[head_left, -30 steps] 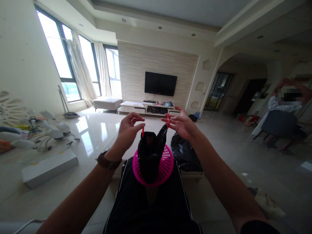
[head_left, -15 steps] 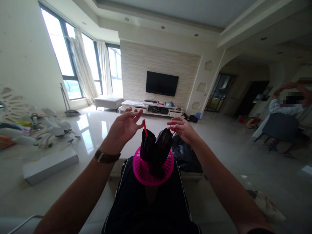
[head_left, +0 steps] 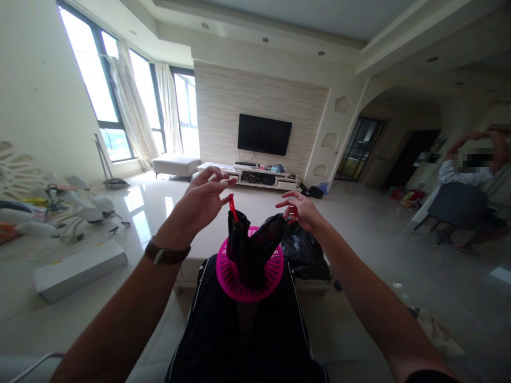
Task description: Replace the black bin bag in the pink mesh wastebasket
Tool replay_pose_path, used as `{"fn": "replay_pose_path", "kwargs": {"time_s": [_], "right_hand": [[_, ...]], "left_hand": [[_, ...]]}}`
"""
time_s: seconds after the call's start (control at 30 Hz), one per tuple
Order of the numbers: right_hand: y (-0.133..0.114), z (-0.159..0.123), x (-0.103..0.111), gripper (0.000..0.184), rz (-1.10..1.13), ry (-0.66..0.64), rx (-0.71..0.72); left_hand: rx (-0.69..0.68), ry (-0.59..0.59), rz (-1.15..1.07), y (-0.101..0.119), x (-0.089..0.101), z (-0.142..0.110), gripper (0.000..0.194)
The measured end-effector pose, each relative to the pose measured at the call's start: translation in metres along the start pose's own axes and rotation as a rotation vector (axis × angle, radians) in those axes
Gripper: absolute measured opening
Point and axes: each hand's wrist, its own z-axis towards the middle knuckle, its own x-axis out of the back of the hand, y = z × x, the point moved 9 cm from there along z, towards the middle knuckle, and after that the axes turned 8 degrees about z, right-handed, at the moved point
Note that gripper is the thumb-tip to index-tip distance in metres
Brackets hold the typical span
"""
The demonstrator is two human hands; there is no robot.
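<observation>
- Head view looks over the person's lap, where a pink basket [head_left: 249, 276] rests on the knees with a black bag [head_left: 249, 250] lining it and rising out of its rim.
- Left hand [head_left: 202, 205] is raised above and to the left of the basket, fingers spread and curled loosely; thumb and fingertips pinch the red left drawstring [head_left: 232, 207], which runs down to the bag's left corner.
- Right hand [head_left: 301, 208] sits to the right of the basket and a little lower than the left, its fingertips closed on the red right drawstring [head_left: 294, 211] at the bag's right corner.
- Both top corners of the bag are pulled outwards and up; the middle of the mouth sags between them.
- A brown watch [head_left: 165, 255] sits on the left wrist.
- A second black bag [head_left: 305, 255] lies crumpled just behind and to the right of the basket, on a low pale desk [head_left: 199, 239].
- On the glossy floor [head_left: 379, 244] to the left lies a long white box [head_left: 77, 268], with white appliances and cables further left.
- A television [head_left: 264, 134] hangs on the far wall above a low white cabinet.
- At the far right, another person [head_left: 471, 165] sits in a dark chair with arms raised overhead.
</observation>
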Motion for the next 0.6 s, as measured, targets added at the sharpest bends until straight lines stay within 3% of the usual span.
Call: {"fn": "replay_pose_path", "kwargs": {"time_s": [0.17, 0.27, 0.33, 0.4, 0.5, 0.53, 0.6], "right_hand": [[-0.039, -0.004, -0.02, 0.022, 0.15, -0.064, 0.053], [-0.042, -0.005, -0.022, 0.025, 0.219, -0.055, 0.029], [-0.039, -0.004, -0.015, 0.028, 0.221, -0.041, 0.012], [-0.037, -0.003, -0.004, 0.029, 0.206, -0.015, 0.005], [-0.034, -0.002, 0.014, 0.028, 0.195, 0.044, -0.011], [-0.033, -0.002, 0.018, 0.026, 0.198, 0.06, -0.016], [-0.033, 0.0, 0.021, 0.025, 0.201, 0.076, -0.021]], "left_hand": [[0.08, -0.066, 0.092, -0.041, 0.004, 0.001, 0.025], [0.166, -0.1, 0.291, -0.068, 0.026, -0.004, 0.029], [0.209, 0.017, 0.433, -0.084, 0.064, -0.009, 0.034], [0.25, 0.239, 0.505, -0.102, 0.117, -0.021, 0.034], [0.391, 0.511, 0.433, -0.15, 0.185, -0.059, 0.033], [0.466, 0.56, 0.423, -0.172, 0.199, -0.076, 0.034], [0.69, 0.497, 0.432, -0.226, 0.203, -0.115, 0.041]]}}
